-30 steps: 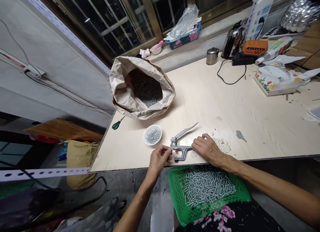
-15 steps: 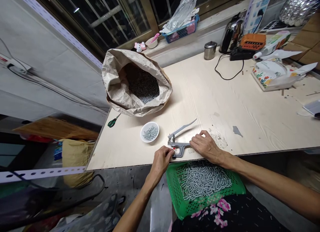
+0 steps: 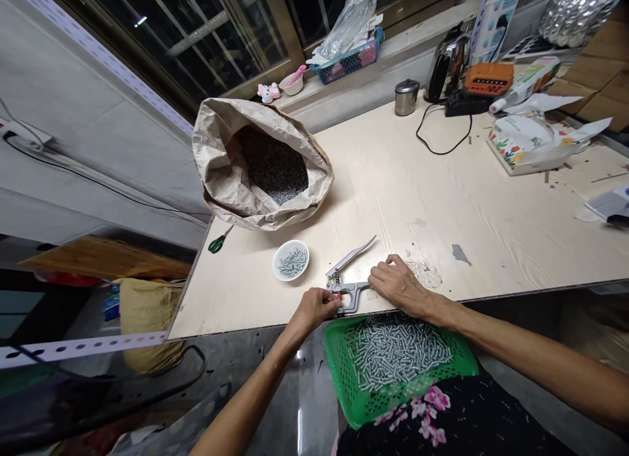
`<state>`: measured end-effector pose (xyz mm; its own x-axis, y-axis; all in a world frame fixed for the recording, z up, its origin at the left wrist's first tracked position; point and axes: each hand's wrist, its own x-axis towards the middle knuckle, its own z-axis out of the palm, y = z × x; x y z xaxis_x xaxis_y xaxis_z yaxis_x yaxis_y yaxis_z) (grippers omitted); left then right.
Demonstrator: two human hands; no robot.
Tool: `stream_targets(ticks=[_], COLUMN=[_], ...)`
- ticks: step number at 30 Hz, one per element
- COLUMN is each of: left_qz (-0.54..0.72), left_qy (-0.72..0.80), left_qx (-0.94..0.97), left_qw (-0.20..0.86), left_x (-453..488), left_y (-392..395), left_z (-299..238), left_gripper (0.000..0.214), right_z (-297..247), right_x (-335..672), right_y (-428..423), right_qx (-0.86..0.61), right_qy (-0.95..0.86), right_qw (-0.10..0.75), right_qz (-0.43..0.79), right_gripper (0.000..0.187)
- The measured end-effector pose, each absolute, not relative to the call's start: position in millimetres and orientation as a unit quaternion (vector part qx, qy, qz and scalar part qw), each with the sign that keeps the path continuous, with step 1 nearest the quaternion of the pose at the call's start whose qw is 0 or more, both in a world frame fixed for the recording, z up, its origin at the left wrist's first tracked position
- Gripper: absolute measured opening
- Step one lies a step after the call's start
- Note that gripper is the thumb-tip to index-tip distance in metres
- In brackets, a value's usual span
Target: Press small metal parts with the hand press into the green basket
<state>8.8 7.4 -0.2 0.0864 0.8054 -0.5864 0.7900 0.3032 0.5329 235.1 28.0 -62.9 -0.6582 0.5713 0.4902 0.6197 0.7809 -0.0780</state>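
Observation:
Grey snap-fastener pliers (image 3: 356, 291) lie at the table's front edge, their long upper lever raised and a spring beneath it. My right hand (image 3: 400, 287) is closed round the end of the lower handle. At the jaw end, by a small red part, the fingertips of my left hand (image 3: 314, 308) pinch together; whatever they hold is hidden. Beyond my left hand stands a white bowl (image 3: 275, 266) of small silvery screw-like pieces. Below the table edge a green plastic basket (image 3: 339, 372) holds a heap of similar pieces, close under both hands.
Behind the bowl leans a large open paper sack (image 3: 216, 154) with dark metal pieces inside. Green-handled scissors (image 3: 215, 244) lie at the left edge. Farther back are a metal canister (image 3: 407, 97), a kettle (image 3: 445, 66), an orange battery (image 3: 488, 79) and a tissue pack (image 3: 523, 141).
The camera view has shifted slightly. My left fingers remain at the jaw of the pliers, and my right hand keeps its hold on the handle. The lever stays raised.

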Motion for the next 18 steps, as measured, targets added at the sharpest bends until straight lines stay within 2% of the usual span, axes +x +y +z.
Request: stream_targets(ticks=[5,13,18], left_qz=[0.012,-0.005,-0.012], left_qy=[0.660,0.651,0.648], left_qx=[0.544,0.523,0.521], left_qw=[0.518,0.550,0.555], left_x=[4.6,-2.1,-0.2], left_y=[6.7,14.7,15.5], left_z=[-3.4,-6.2,-3.4], left_gripper=[0.047,0.051,0.050], right_z=[-61.3,-62.2,-54.8], right_x=[235.6,235.1,239.4], right_y=[28.7,28.1,36.7], right_qx=[-0.326,-0.336,-0.357], right_qy=[-0.912,-0.911,-0.906], right_qw=[0.248,0.240,0.211], right_qz=[-0.039,-0.011,0.082], right_gripper=[0.022,0.024,0.017])
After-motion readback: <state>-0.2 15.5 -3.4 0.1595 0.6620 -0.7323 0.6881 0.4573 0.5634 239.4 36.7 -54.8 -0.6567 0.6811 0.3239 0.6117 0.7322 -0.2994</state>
